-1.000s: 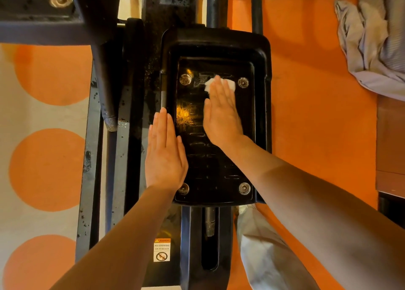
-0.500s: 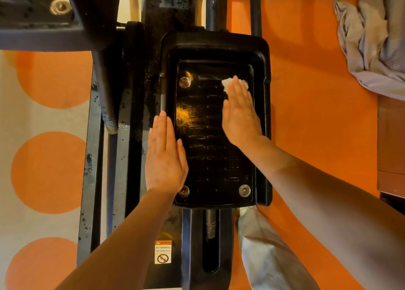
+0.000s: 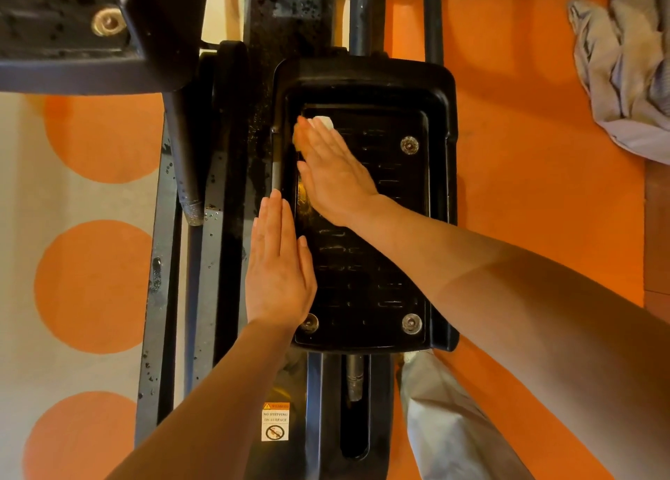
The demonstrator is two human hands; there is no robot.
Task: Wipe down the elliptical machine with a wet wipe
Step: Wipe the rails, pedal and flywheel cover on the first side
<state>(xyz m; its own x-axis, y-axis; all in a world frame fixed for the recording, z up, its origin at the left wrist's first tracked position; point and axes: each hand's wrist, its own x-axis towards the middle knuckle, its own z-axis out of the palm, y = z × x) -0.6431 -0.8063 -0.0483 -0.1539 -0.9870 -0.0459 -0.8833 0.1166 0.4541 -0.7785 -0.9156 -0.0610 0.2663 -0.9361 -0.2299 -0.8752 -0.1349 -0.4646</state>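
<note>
A black foot pedal (image 3: 384, 262) of the elliptical machine fills the middle of the view, with silver bolts in its corners. My right hand (image 3: 333, 175) lies flat with straight fingers on the pedal's far left corner and presses a white wet wipe (image 3: 323, 121) against it. Only the wipe's edge shows past my fingertips. My left hand (image 3: 279, 265) rests flat on the pedal's left rim, fingers straight and together, holding nothing.
The second pedal (image 3: 72, 26) sits raised at the top left. Black frame rails (image 3: 163, 280) run down the left side, and a warning sticker (image 3: 275, 421) is on the centre beam. The floor mat (image 3: 525, 189) is orange. Grey cloth (image 3: 623, 62) lies at the top right.
My right hand has slid the wipe from the pedal's far right corner across to its far left corner. My left hand has stayed on the rim.
</note>
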